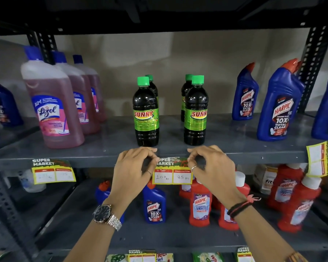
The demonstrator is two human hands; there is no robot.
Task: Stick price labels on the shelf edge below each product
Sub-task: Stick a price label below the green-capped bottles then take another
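Note:
A yellow and red price label (172,172) reading 100 and 85 sits against the grey shelf edge (95,159), below the dark Sunny bottles (145,112) with green caps. My left hand (133,171) pinches the label's upper left corner. My right hand (210,167) pinches its upper right corner. Both hands press the label's top against the shelf edge. Further left, under the pink Lizol bottles (53,106), another label (53,172) hangs on the same edge. A third label (318,159) hangs at the right under the blue Harpic bottles (278,104).
The lower shelf holds blue and red Harpic bottles (200,207) right behind my wrists. More labels (140,256) show on the bottom shelf edge. Black perforated uprights (312,69) frame the rack at both sides.

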